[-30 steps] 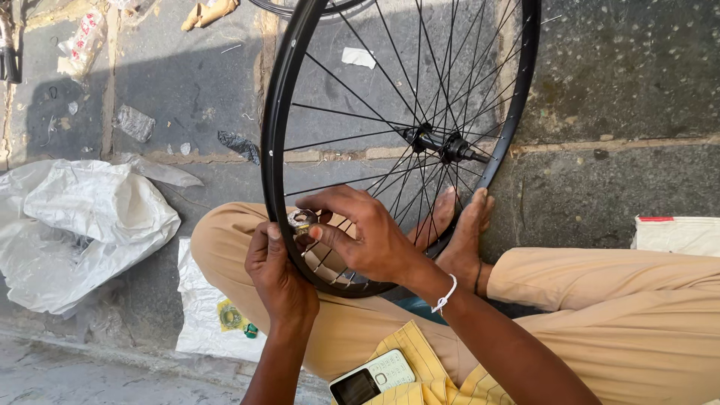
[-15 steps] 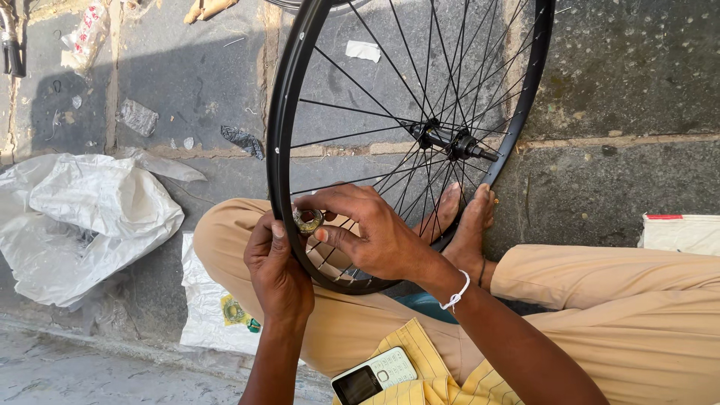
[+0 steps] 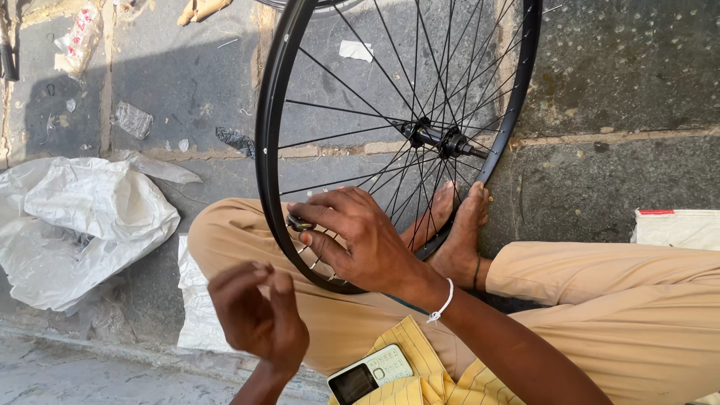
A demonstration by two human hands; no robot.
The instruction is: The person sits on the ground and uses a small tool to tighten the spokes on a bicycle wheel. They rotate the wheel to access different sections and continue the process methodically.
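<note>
Head view: a black bicycle wheel (image 3: 264, 135) stands upright on its rim across the person's lap, with thin spokes running to a dark hub (image 3: 439, 139) near the middle of the frame. The lower arc of the rim rests between the thighs, just beside two bare feet (image 3: 450, 232) pressed together behind the spokes.

The right hand (image 3: 356, 240) lies over the lower left part of the rim. Its thumb and forefinger are pinched on a small metal tool (image 3: 298, 223) seated at the rim; the other fingers curl over the rim and spokes. A white band (image 3: 442, 304) sits on that wrist.

The left hand (image 3: 259, 315) hovers below the rim, apart from the wheel and touching nothing, its fingers loosely curled and slightly spread.

The legs are crossed in tan trousers (image 3: 622, 300). A small keypad phone (image 3: 371, 373) rests on yellow striped cloth (image 3: 439, 382) at the lap. A crumpled white plastic sheet (image 3: 82, 225) lies on the stone pavement (image 3: 622, 67) to the left, near scattered litter.
</note>
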